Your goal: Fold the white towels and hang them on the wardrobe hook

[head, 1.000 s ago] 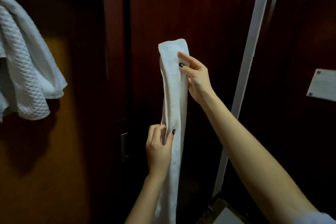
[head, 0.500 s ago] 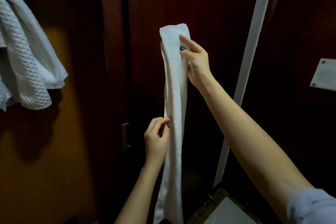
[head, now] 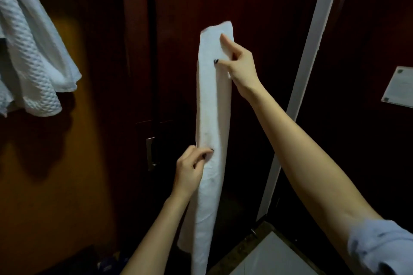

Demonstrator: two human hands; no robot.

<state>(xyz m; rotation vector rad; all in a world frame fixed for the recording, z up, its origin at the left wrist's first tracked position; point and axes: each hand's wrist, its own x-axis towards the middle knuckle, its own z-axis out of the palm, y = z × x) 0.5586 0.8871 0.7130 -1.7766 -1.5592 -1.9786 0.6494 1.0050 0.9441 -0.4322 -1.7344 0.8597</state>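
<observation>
A white towel [head: 211, 105], folded into a long narrow strip, hangs straight down in front of the dark wardrobe door [head: 257, 18]. My right hand [head: 239, 67] pinches it near its top end, thumb on the front. My left hand [head: 190, 171] pinches the towel's left edge about halfway down. The lower end of the strip runs out of view at the bottom. No hook is visible.
A second white waffle-weave towel [head: 33, 56] hangs at the upper left against an orange-lit wall. A metal latch [head: 150, 153] sits on the wardrobe door edge. A white door frame [head: 306, 73] runs diagonally at right, with a framed notice [head: 400, 88] beyond.
The view has shifted slightly. My left hand has changed its grip on the towel's left edge, and the strip now hangs flatter and wider between my hands.
</observation>
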